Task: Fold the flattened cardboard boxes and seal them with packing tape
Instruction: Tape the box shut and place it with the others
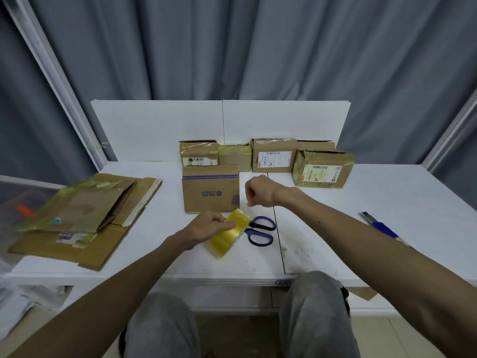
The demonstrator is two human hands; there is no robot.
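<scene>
Left hand [209,226] grips the tape [229,236] near the middle of the desk's [322,228] front edge. Right hand [258,191] is above it, fingers curled, can't tell if it's pinching anything. Scissors [260,229] touch the tape's right side, box [210,188] just behind, flat boxes [85,218] by the left edge, knife [382,226] near the right edge

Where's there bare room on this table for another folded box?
Widest: the right side of the table, between the scissors and the utility knife, in front of the labelled box. A narrower strip lies between the flattened cardboard and the blue-logo box. The middle, around the tape roll, and the back row are crowded.
</scene>
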